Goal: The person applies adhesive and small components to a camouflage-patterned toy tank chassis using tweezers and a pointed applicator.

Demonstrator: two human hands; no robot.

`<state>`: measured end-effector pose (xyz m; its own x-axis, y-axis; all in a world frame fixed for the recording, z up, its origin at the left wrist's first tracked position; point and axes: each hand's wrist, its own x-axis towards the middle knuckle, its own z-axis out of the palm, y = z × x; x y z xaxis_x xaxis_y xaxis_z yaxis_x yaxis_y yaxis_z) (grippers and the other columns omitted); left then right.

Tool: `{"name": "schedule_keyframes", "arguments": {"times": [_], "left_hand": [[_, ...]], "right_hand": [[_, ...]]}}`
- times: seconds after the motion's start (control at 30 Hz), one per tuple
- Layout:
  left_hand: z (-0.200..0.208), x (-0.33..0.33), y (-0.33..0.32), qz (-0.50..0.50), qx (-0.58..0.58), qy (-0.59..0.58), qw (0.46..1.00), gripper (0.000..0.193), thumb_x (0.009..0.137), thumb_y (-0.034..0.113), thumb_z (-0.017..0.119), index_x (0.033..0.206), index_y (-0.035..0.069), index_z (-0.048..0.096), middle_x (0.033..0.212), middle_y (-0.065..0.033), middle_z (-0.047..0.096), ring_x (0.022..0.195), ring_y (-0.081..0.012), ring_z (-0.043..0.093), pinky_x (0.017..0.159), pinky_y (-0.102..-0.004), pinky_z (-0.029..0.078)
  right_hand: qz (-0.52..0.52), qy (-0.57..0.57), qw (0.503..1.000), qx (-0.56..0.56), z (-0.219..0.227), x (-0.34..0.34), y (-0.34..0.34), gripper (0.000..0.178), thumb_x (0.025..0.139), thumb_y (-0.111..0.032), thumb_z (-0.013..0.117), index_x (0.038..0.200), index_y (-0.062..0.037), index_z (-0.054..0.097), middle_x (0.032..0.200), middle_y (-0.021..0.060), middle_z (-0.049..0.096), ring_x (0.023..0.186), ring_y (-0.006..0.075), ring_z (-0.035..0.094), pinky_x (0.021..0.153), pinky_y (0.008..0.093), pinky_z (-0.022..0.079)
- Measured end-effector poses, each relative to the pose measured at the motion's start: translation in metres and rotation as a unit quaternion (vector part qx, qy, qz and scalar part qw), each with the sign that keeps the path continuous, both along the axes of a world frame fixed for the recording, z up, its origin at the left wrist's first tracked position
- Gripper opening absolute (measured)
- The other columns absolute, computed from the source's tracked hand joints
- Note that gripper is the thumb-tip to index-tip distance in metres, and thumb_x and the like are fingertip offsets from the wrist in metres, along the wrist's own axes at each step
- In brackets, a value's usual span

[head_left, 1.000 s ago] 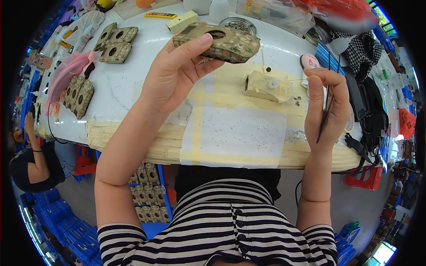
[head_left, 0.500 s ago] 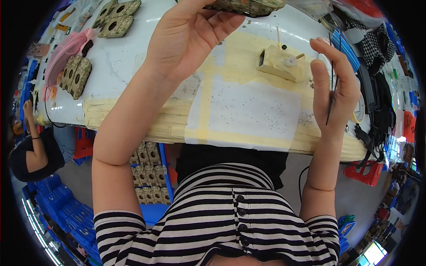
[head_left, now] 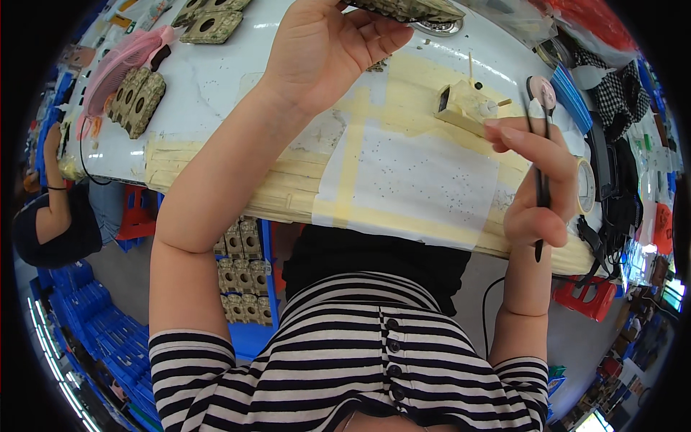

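My left hand (head_left: 317,61) is raised over the far part of the table, its fingers closed round a camouflage-patterned shell-like part (head_left: 414,9), which is partly cut off by the top edge. On the right, my right hand (head_left: 543,173) holds slim black tweezers (head_left: 542,189) across the palm, with index finger and thumb apart. Just left of that hand stands a block wrapped in yellowish tape (head_left: 461,109), with a thin stick and a white-collared peg on it. Between my forearms lies a white sheet (head_left: 410,173) strewn with tiny dark specks.
Several camouflage parts (head_left: 137,104) lie at the left beside a pink plastic item (head_left: 119,68). A tape roll (head_left: 584,186) and black straps (head_left: 612,216) are at the right. Blue trays of similar parts (head_left: 245,273) stand below the table. Another person (head_left: 61,223) sits far left.
My right hand has come down nearer the front edge and turned, its fingers curling more, tweezers still in it. The left hand keeps the camouflage part. The whole view has shifted slightly.
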<state>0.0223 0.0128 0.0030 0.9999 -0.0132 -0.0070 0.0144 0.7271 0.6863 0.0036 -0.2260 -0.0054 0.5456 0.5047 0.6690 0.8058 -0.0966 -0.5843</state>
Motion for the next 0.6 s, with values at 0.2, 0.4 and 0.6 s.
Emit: {"name": "schedule_keyframes", "arguments": {"times": [0.2,0.4,0.6], "left_hand": [[0.006,0.0,0.003,0.009,-0.026,0.01,1.0,0.031,0.091,0.033,0.051,0.101,0.004,0.053,0.091,-0.0075,0.061,0.081,-0.0174,0.059,0.074,-0.0317,0.051],[0.005,-0.006,0.004,0.015,-0.045,0.019,0.999,0.031,0.092,0.031,0.049,0.105,0.003,0.051,0.098,-0.009,0.06,0.087,-0.018,0.058,0.077,-0.0323,0.051],[0.006,-0.009,0.003,0.004,-0.061,0.018,0.998,0.031,0.094,0.026,0.044,0.11,-0.001,0.047,0.107,-0.0148,0.056,0.097,-0.0227,0.058,0.088,-0.0373,0.051]], "right_hand": [[0.096,0.167,0.976,-0.102,0.003,-0.01,0.02,0.047,0.081,-0.034,0.067,0.113,-0.0009,0.057,0.096,0.0103,0.065,0.082,0.022,0.064,0.071,0.0279,0.051],[0.11,0.263,0.947,-0.145,0.007,-0.007,0.02,0.017,0.077,-0.009,0.071,0.09,0.001,0.066,0.085,0.01,0.066,0.079,0.0178,0.064,0.07,0.0264,0.051],[0.075,0.272,0.951,-0.125,-0.001,-0.013,0.023,0.015,0.078,-0.005,0.068,0.091,0.0017,0.065,0.082,0.0091,0.064,0.077,0.0187,0.063,0.068,0.0264,0.051]]}}
